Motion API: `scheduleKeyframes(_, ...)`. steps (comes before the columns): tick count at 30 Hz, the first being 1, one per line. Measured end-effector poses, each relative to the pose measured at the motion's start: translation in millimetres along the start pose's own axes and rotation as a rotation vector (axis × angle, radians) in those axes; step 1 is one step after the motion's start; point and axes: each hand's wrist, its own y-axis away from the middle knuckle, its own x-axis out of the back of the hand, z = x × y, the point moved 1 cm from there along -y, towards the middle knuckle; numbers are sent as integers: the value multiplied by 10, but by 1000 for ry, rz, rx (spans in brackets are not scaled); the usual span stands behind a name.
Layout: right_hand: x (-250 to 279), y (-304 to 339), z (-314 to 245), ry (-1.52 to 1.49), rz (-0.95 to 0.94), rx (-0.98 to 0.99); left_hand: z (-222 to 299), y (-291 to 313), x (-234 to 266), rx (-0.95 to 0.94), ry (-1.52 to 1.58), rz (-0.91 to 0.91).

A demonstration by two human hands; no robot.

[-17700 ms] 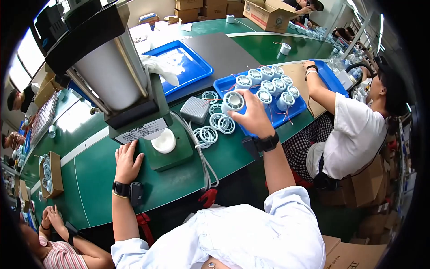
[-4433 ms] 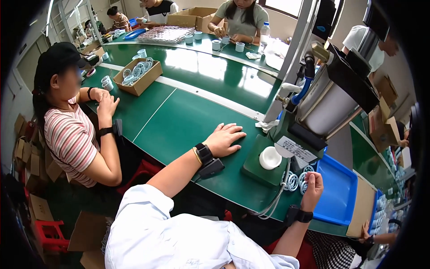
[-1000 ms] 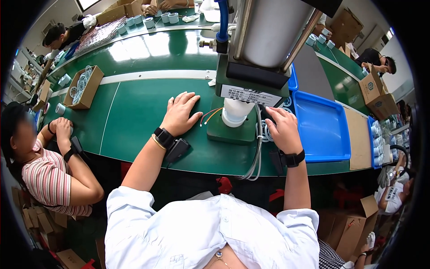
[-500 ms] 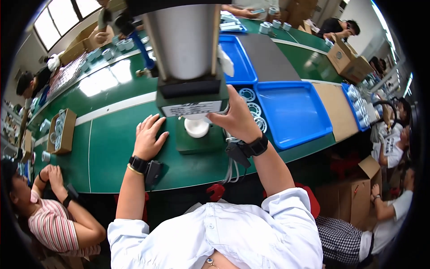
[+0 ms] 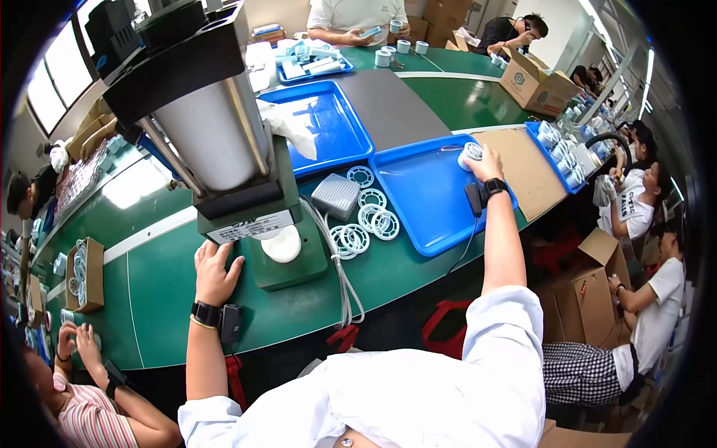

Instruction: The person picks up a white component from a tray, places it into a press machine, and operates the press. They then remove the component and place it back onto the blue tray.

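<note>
Over the far right corner of a blue tray (image 5: pixel 422 201), my right hand (image 5: pixel 488 166) grips a small round white slotted part (image 5: pixel 472 151); thin wires lie beside it. My left hand (image 5: pixel 216 275) rests on the green table with fingers stretched, against the left side of a bench press (image 5: pixel 205 138), and it holds nothing. Under the press head sits a round white seat (image 5: pixel 281 246) on the green base. Between press and tray lie several pale slotted rings (image 5: pixel 372 216) and a grey ribbed foot pedal (image 5: pixel 334 196).
A second blue tray (image 5: pixel 351 123) with a white cloth stands behind the press. Grey cable (image 5: pixel 340 280) hangs over the table's front edge. Cardboard (image 5: pixel 526 175) lies right of the tray, then a tray of white parts (image 5: pixel 560 160). Co-workers sit on both sides.
My right hand has left the press and moved right to the blue tray, where it now grips the white part. My left hand stays by the press. The view has turned right.
</note>
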Motion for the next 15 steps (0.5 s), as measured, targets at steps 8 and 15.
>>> scheduleKeyframes(8,413,1775,-1480,-882,-499,257,-22,41,71,41,-22,-16)
scheduleKeyframes(15,-35,2295,-1595,-1199,-510,486,-49,96,46,17,84,78)
